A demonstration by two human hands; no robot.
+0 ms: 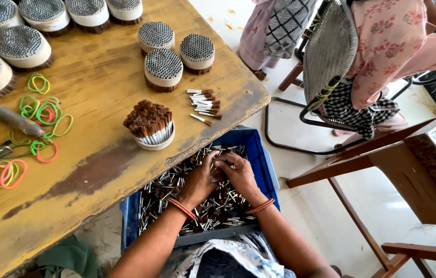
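Hands, left (197, 183) and right (238, 172), meet low in the blue crate (259, 149) of loose small brushes (218, 208) beside the desk (99, 159), fingers apparently pinched around a few, handy for gathering.

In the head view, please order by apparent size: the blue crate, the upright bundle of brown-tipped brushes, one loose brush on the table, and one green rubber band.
1. blue crate, clearly largest.
2. upright brush bundle.
3 and 4. green rubber band and loose brush: they look alike in extent, so I do not rank them.
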